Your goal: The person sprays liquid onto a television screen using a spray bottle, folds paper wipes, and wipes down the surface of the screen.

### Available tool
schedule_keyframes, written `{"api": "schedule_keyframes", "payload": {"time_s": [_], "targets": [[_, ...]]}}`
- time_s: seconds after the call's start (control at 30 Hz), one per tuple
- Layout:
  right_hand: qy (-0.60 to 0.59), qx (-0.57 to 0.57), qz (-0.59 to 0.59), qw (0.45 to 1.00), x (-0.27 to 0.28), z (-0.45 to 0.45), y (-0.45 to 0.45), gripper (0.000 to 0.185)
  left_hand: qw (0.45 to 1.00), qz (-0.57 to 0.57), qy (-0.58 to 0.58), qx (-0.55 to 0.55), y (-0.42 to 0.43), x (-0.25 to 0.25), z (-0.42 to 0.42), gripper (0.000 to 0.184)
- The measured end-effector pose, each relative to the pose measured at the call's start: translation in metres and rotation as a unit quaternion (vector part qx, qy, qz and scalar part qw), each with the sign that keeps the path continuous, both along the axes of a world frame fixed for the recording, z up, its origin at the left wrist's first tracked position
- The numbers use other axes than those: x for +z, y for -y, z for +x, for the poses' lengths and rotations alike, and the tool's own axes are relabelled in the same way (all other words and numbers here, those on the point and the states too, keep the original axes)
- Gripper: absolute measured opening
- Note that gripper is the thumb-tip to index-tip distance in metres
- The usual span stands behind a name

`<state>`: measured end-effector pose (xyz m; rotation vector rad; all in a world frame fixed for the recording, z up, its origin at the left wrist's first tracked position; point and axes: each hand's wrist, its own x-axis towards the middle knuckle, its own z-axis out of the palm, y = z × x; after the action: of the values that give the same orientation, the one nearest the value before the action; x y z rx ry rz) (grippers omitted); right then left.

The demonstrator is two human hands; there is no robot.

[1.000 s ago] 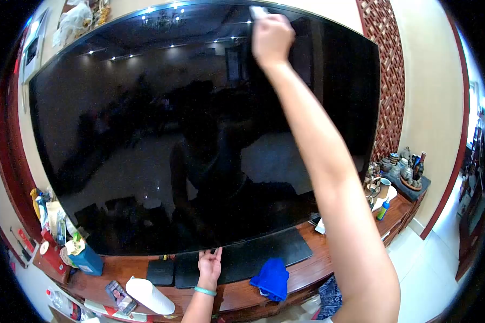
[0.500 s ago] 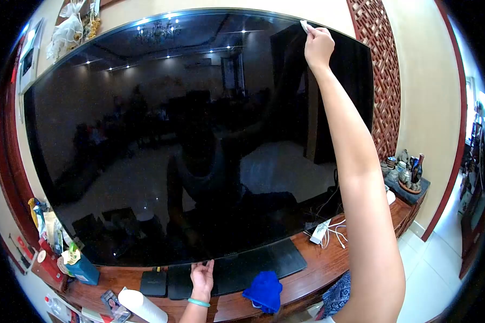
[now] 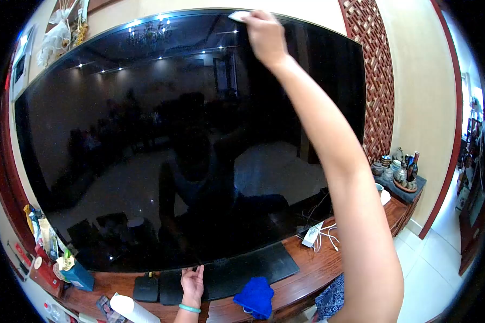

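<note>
A large, dark, glossy television [image 3: 145, 161] fills most of the view. My right hand [image 3: 267, 35], reaching up across it, is closed on a folded white wipe [image 3: 238, 16] at the screen's top edge. The wipe could be tissue or cloth; its material is hard to tell. At the bottom edge, my left hand [image 3: 192, 286], wearing a pale green bangle [image 3: 189, 308], has its fingertips on the television's lower frame and appears to grip it. The black stand base [image 3: 248, 274] lies just behind and beside that hand. A crumpled blue cloth [image 3: 255, 297] rests to its right.
On the wooden cabinet [image 3: 312, 269] are a black box [image 3: 146, 289], a white power strip [image 3: 312, 235] with cables, and a white paper roll [image 3: 132, 309]. A blue box [image 3: 78, 274] stands at left. Small jars and a bottle [image 3: 413, 167] sit at right.
My right hand has slid left along the television's top edge with the white wipe. My left hand stays at the lower frame. The camera view has shifted slightly.
</note>
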<state>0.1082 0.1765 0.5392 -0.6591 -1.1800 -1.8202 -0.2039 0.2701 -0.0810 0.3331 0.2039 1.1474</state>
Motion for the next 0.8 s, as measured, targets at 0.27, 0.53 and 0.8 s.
{"api": "schedule_keyframes", "payload": {"time_s": [0.27,0.53,0.8], "targets": [[-0.202,0.032,0.038,0.978,-0.004,0.033,0.018,0.016,0.999,-0.005,-0.037,0.014,0.003,-0.001,0.002,0.064],[-0.041,0.082,-0.009,0.996,0.003,-0.029,-0.017,0.019,0.999,0.019,-0.044,0.013,0.004,0.004,0.0,0.063],[-0.198,-0.012,0.006,0.98,-0.012,0.035,0.031,0.02,0.999,0.013,-0.039,0.019,0.011,0.013,0.003,0.044]]}}
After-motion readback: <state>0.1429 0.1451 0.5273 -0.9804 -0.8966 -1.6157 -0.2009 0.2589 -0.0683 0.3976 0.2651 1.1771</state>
